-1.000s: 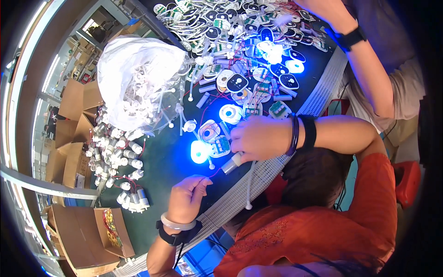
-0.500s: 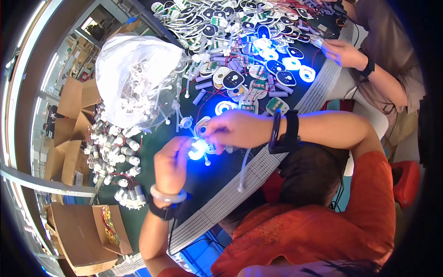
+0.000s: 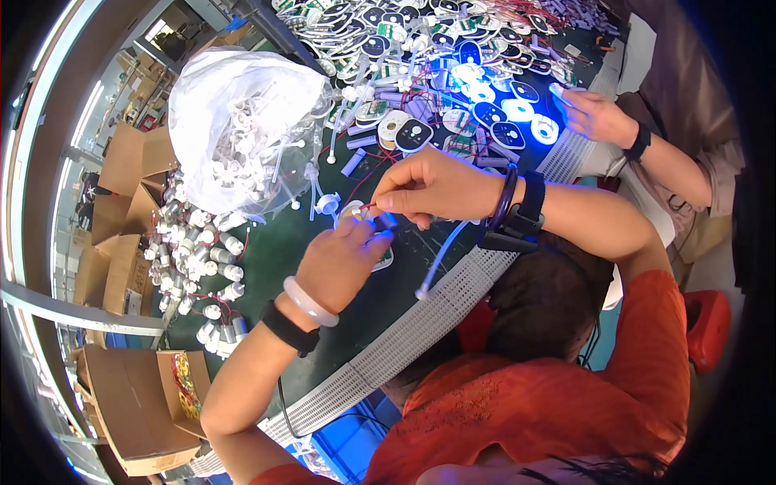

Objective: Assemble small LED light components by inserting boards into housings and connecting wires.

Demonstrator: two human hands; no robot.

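Observation:
My right hand is closed in a pinch on a thin red wire, just above the fingers of my left hand. The left fingers are bent over a small assembly that they mostly cover. Beside them show a round whitish part and the edge of a green circuit board; a purple cylindrical battery lies between the two hands. A white plastic fitting with a clear tube is just beyond the left hand. Below my right wrist lies a translucent tube.
A clear plastic bag of white parts stands at left, with small motors heaped nearby. Cardboard boxes flank the table. Wired panels and lit rings pile up beyond. Another person's hand is at right.
The bright blue-white light between my hands has gone out. My right hand has moved up and right, pinching the red wire; my left hand has shifted right and turned palm down.

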